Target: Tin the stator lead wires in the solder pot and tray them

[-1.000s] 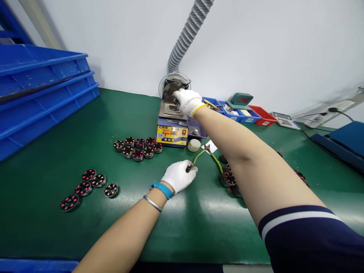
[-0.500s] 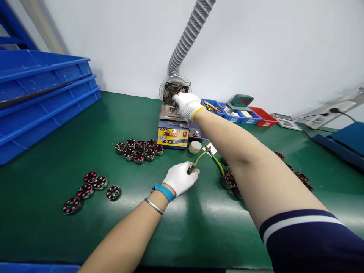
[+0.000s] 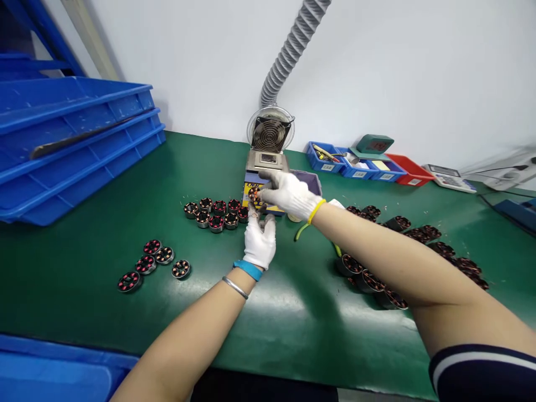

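Note:
A small round coil part with copper windings is held between both gloved hands, in front of the yellow-fronted solder pot. My right hand reaches in from the right, its dark fingertips on the part's right side. From below, my left hand touches the part's lower edge with raised fingers. Left of the pot sits a cluster of similar ring parts; a looser group lies farther left. Green-handled cutters are partly hidden under my right forearm.
Stacked blue crates fill the left side. Coil parts lie under and beyond the right forearm. Behind stand a fan with a grey duct, blue bins, a red bin and a calculator.
My right hand has come back from the top of the solder pot with the coil part. My left hand has risen to meet it. The view has shifted slightly.

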### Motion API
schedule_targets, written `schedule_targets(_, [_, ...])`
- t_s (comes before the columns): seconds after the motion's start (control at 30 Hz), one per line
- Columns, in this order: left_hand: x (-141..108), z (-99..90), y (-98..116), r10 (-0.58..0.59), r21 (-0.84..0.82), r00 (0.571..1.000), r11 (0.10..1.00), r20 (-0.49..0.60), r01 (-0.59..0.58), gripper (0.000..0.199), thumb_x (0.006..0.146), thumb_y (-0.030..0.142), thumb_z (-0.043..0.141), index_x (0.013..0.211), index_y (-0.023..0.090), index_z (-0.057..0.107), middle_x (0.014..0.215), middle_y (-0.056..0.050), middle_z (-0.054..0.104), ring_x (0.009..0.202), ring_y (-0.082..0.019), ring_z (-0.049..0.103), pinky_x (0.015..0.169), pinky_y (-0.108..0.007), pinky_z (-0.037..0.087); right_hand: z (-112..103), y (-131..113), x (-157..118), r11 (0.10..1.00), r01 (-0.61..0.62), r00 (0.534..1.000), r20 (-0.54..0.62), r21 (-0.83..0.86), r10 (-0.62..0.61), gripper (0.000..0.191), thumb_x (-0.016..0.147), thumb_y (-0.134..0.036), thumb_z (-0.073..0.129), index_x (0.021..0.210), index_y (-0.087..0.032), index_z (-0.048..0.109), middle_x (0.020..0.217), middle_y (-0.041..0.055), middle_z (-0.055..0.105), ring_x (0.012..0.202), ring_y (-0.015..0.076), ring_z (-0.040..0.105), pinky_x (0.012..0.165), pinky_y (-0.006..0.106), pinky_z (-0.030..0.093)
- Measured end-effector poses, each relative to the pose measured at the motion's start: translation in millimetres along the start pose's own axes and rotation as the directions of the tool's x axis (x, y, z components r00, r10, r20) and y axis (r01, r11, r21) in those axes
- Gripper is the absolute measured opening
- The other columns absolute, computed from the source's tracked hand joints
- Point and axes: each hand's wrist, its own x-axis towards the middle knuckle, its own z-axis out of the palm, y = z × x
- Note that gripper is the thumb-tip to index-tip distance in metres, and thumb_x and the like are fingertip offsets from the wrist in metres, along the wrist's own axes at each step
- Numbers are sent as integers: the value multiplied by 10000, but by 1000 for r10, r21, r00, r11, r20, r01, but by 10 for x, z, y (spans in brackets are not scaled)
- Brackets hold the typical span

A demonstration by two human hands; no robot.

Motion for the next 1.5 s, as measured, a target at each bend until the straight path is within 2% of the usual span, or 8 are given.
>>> schedule_targets(0.13, [-20,-49,2,33,108,999,994,-24,-30,541,910,233,427,1417,75,324,1320,-174,555,1205,-236,551,994,-317,453,134,19,-203,992,21,989,148,-126,-2,589,747,-335,626,1324,-241,552,1183,47,642,1060,282,609,893,389,504])
schedule_targets(0.23, [-30,-57,10,-34,91,999,995,41,30,576,928,239,392,1465,93,243,1265,-165,596,1074,-230,632,871,-308,519,44,12,-208,990,5,956,290,-142,37,374,778,-332,606,1136,-258,685,997,8,705,913,233,658,790,303,519])
schedule_targets(0.3, [-43,-45,16,-26,30,993,999,112,22,618,932,286,410,1484,102,198,1277,-161,589,970,-212,667,771,-283,538,-66,15,-147,988,-32,950,302,-149,76,317,787,-329,611,1080,-256,711,883,-9,714,799,196,667,729,271,515])
schedule_targets(0.37, [-61,-26,19,-5,-4,989,1000,150,6,717,914,338,470,1504,114,129,1340,-166,541,892,-190,672,728,-272,534,-181,36,-26,987,-34,970,232,-156,70,310,792,-321,614,1076,-248,714,863,-8,711,773,182,663,737,272,513])
schedule_targets(0.47, [-84,1,25,-33,55,981,998,191,23,850,854,357,578,1517,165,81,1402,-155,488,824,-161,655,744,-271,522,-326,102,267,979,-23,1000,-6,-205,23,337,798,-323,601,1103,-221,702,939,24,705,883,207,656,826,317,504])
schedule_targets(0.6, [-100,16,48,-114,186,960,980,257,66,855,814,350,621,1510,192,150,1407,-146,486,821,-153,655,812,-285,501,-420,212,747,957,-39,978,-206,-288,-22,368,804,-295,563,1128,-167,683,1051,72,683,1014,242,623,901,345,481])
schedule_targets(0.87, [-115,17,83,-150,256,936,964,318,67,833,817,364,601,1504,185,165,1373,-130,519,869,-178,658,838,-315,492,-294,438,1263,949,-89,963,-268,-304,5,375,804,-283,570,1147,-168,668,1151,72,657,1100,238,592,972,335,463])
schedule_targets(1.5, [-105,19,105,-197,319,922,944,332,87,855,813,383,581,1510,132,154,1344,-117,545,905,-193,650,875,-332,479,-151,484,1183,937,-152,955,-290,-314,57,384,781,-312,612,1142,-203,685,1131,55,666,1092,261,595,967,353,463])
